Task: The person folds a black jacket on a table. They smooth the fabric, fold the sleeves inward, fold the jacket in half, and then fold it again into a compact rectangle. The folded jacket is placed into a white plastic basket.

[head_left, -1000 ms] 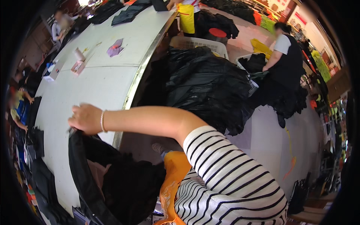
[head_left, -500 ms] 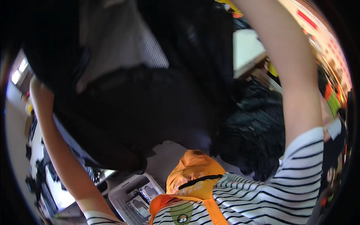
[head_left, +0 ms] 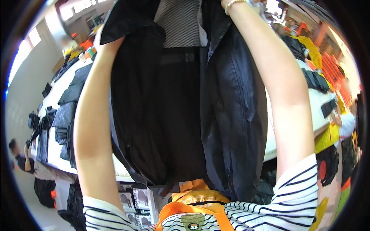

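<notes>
A black jacket (head_left: 235,115) of thin, shiny fabric hangs spread in front of me, with grey mesh lining (head_left: 179,23) showing at the top. My left hand (head_left: 109,46) is raised at the jacket's upper left edge, its fingers mostly covered by the black cloth. At the top of the view, my right hand (head_left: 228,3) holds up the other side, partly cut off by the frame. The jacket's lower end hangs down to my orange apron (head_left: 196,192).
White tables carry stacks of folded black garments (head_left: 69,104) on the left and more dark bundles (head_left: 314,80) on the right. Packages with printed pictures (head_left: 140,202) sit below the table edge. Other people (head_left: 25,158) stand at left and right.
Both arms have swung the jacket from the left to straight ahead and upward. It now hangs lengthwise, and the tables on both sides have come into view.
</notes>
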`<state>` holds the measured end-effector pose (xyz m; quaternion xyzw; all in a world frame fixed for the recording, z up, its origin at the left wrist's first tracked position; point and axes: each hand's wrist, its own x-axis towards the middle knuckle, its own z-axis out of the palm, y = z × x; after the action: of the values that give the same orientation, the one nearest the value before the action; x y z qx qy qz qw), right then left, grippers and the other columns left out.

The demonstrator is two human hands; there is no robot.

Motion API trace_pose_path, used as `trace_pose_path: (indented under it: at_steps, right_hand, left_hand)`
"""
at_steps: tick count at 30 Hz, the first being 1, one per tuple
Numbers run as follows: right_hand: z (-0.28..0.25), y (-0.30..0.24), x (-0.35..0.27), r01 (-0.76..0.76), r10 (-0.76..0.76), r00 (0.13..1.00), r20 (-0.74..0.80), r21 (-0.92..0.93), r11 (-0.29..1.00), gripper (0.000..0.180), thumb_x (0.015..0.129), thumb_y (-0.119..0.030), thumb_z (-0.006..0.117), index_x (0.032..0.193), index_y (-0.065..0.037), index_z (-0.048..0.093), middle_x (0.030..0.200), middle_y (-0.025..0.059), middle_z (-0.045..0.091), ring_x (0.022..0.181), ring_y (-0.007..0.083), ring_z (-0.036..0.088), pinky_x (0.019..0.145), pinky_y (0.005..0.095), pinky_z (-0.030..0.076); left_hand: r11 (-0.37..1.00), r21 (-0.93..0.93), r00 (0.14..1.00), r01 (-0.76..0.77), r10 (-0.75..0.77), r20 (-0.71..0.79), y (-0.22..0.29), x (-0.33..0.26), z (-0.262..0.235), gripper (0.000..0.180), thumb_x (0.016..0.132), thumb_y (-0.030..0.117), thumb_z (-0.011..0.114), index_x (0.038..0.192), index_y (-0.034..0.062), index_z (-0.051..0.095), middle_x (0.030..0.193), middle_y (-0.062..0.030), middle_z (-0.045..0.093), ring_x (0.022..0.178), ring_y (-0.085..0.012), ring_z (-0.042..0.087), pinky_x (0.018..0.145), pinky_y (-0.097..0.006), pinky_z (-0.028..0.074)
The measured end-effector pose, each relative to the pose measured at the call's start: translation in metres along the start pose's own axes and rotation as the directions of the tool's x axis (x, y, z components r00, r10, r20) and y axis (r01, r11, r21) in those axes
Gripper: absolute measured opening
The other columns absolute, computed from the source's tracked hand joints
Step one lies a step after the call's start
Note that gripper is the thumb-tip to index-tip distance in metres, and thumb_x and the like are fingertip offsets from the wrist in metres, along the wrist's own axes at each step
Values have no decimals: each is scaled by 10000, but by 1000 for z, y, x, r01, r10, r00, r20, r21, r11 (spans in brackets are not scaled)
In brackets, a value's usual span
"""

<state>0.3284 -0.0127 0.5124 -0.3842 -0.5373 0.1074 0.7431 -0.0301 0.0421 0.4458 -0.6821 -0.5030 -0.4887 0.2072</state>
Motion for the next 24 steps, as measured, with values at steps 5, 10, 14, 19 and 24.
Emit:
trace_pose_path:
  at_steps: [5, 10, 14, 19, 24]
  right_hand:
    - [23, 182, -94, -365, 406, 901, 150, -243, 899, 418, 896, -336, 552, 1213, -69, 498, 788, 23, 568, 653, 106, 507, 539, 259, 385]
    - [19, 134, -349, -513, 577, 490, 654, -319, 797, 385, 952, -81, 443, 1328, 1, 436, 1302, 188, 515, 1221, 246, 497, 1022, 311, 375]
    - [-22, 94, -495, -144, 621, 220, 753, -604, 784, 491, 876, -16, 495, 1357, -86, 421, 1447, 212, 308, 1326, 412, 301, 1069, 485, 285]
    - [-31, 117, -568, 113, 814, 344, 469, -881, 460, 527, 867, -34, 470, 1373, -166, 412, 1496, 115, 257, 1383, 371, 189, 1063, 611, 182]
    - [-54, 169, -542, 95, 815, 500, 291, -954, 283, 562, 875, 16, 422, 1382, -226, 411, 1505, 72, 254, 1396, 315, 193, 1093, 568, 170]
  left_hand:
    - [989, -145, 980, -30, 57, 192, -25, -151, 75, 719, 830, 419, 587, 1340, -28, 347, 1273, -269, 459, 1180, -412, 447, 983, -465, 364]
    - [995, 90, 543, 30, -92, 835, -46, -378, -38, 811, 747, 358, 687, 1421, 99, 319, 1484, -132, 276, 1377, -331, 223, 1096, -536, 160]
    - [954, 295, 357, 51, -294, 887, -71, -459, -103, 764, 749, 460, 664, 1387, 137, 397, 1498, -128, 250, 1380, -388, 181, 1078, -591, 131]
    - [960, 235, 390, 149, -276, 879, -115, -493, -63, 756, 776, 482, 621, 1406, 145, 372, 1521, -121, 195, 1368, -422, 181, 1073, -586, 168]
    - [969, 134, 471, 208, -219, 854, -110, -478, 14, 735, 788, 469, 616, 1407, 157, 371, 1514, -118, 220, 1358, -436, 197, 1072, -591, 158]
